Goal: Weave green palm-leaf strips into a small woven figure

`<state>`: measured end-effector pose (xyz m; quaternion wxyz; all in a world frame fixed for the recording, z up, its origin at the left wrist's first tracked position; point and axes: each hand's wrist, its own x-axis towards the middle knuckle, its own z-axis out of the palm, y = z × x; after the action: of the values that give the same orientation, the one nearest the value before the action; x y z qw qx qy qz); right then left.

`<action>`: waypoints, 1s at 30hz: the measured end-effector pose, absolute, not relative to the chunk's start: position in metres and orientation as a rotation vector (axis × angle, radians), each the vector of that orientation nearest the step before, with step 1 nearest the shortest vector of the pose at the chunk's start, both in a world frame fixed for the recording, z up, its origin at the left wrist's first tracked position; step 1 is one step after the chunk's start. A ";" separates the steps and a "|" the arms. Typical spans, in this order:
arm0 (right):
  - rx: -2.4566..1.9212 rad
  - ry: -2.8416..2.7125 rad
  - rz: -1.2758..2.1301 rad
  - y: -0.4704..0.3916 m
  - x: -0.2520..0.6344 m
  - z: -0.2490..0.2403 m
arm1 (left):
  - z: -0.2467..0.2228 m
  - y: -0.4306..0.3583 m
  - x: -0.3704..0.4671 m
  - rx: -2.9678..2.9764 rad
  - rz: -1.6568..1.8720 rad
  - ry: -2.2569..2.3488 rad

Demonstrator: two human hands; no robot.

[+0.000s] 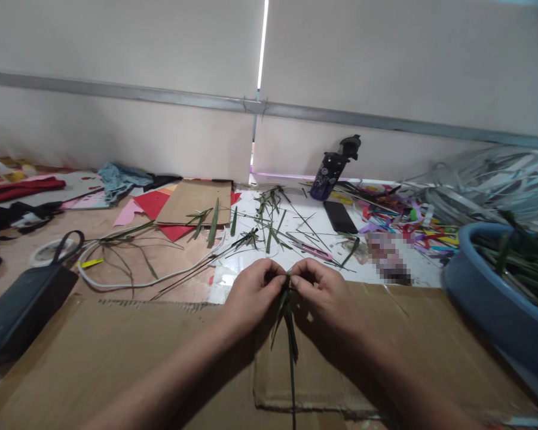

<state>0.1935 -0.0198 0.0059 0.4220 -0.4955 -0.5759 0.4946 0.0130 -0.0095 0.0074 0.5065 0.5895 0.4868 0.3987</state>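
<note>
Between my two hands hangs a small bundle of green leaf strips (289,325), with one long strip trailing down toward the bottom of the view. My left hand (256,289) pinches the top of the bundle between thumb and fingertips. From the other side my right hand (319,289) pinches it at the same spot, fingertips almost touching the left ones. The exact point of grip is small and partly covered by the fingers. Brown cardboard (130,358) lies under both forearms.
At the right stands a blue tub (488,298) of green leaves. Beyond my hands lie leaf scraps (269,203), pink-handled scissors (311,248), a phone (339,216) and a dark bottle (328,176). A black speaker-like box (27,304) and a white cable (130,285) are on the left.
</note>
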 end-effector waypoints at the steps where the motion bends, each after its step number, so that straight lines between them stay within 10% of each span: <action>1: -1.212 -1.340 1.343 -0.021 0.192 0.006 | 0.007 -0.009 0.013 1.425 0.961 1.170; 19: -1.148 -0.960 1.614 -0.025 0.186 0.010 | 0.007 -0.013 0.014 1.130 0.986 1.011; 30: -1.259 -1.777 0.555 -0.024 0.193 0.013 | 0.009 -0.012 0.016 1.068 1.020 1.009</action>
<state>0.1930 -0.0235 0.0130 0.4323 -0.5052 -0.7129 0.2226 0.0156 -0.0116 0.0085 0.6259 0.4658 0.4399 0.4447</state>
